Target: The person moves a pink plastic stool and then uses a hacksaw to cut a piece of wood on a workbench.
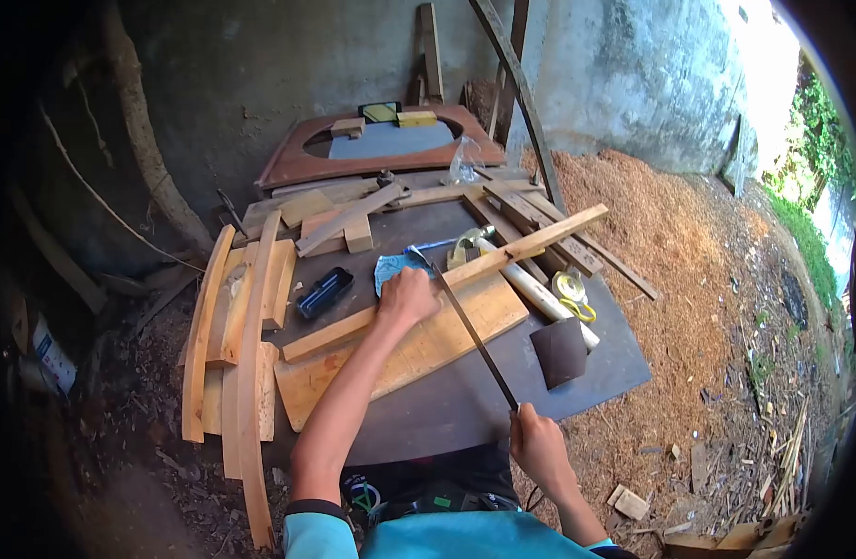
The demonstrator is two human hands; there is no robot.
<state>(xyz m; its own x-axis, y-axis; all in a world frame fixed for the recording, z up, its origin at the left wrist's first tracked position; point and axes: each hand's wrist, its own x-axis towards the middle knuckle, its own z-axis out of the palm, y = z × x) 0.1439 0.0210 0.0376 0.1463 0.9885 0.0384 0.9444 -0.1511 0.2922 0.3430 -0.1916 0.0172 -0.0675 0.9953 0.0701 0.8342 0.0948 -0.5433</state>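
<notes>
1. Long thin dark metal saw blade [467, 326], stiff yet springy, crosses the pale wooden batten [447, 279] on the table [465, 401].
2. My right hand [537, 445] is clenched round its near end.
3. My left hand [407, 298] presses its far end, fingers curled.

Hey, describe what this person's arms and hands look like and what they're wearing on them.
Both the left hand and the right hand are bare, with no gloves, and no rings or watch show. The forearms are uncovered. Short turquoise sleeves with a dark band at the hem end near the elbows, belonging to a turquoise shirt.
</notes>
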